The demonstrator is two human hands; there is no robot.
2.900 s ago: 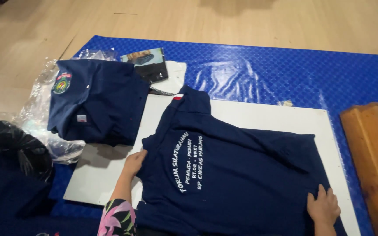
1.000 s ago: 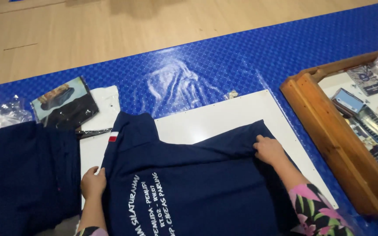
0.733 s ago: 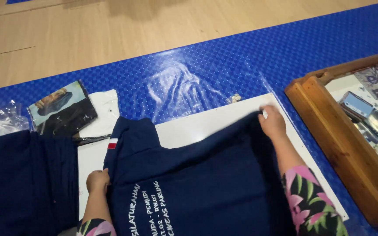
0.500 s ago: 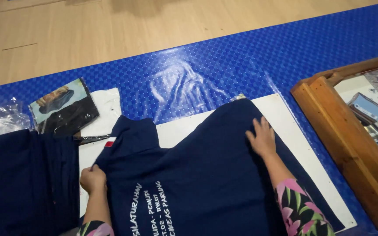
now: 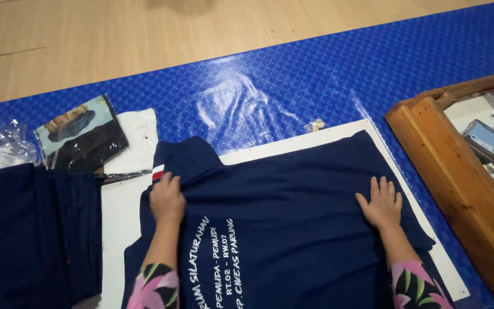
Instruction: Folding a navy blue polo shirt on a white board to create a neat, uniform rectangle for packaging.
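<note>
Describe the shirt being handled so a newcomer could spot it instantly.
On the blue textured floor mat lies a white flat board. Spread over it is the navy collared shirt, pressed flat by both hands, left and right. Unlike the folded navy stack beside it, it shows white lettering.

Navy shirt point(image 5: 293, 223) with white lettering lies spread on a white board point(image 5: 120, 212) over a blue mat point(image 5: 293, 86). Left hand point(image 5: 167, 199) presses flat near the collar, right hand point(image 5: 382, 203) flat on the shirt's right edge. Wooden frame point(image 5: 453, 171) at right; folded navy shirts point(image 5: 30, 229) and a packaged item point(image 5: 81, 134) at left.
</note>
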